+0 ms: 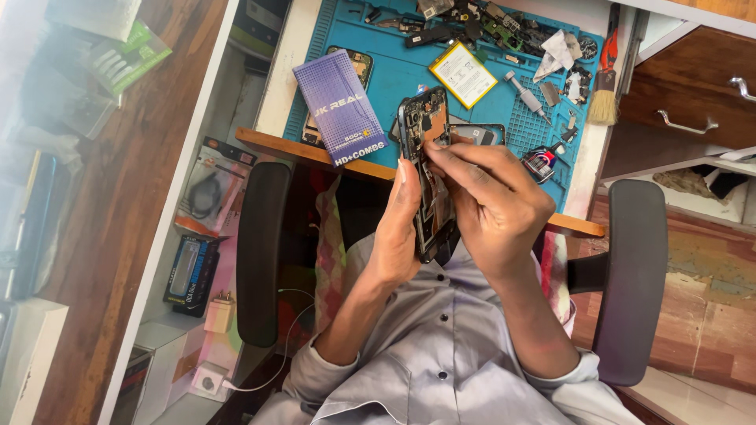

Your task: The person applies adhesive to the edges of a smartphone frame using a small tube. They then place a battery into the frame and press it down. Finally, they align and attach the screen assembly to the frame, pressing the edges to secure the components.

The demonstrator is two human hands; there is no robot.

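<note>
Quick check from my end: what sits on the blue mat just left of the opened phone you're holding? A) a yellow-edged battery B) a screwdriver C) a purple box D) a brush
C: the purple box lies on the blue mat just left of the opened phone, which the left hand and right hand hold.

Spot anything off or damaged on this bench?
The dark smartphone, held in the left hand and worked by the right hand, has its back off, internals bare. Loose dark parts litter the far end of the blue work mat.
</note>
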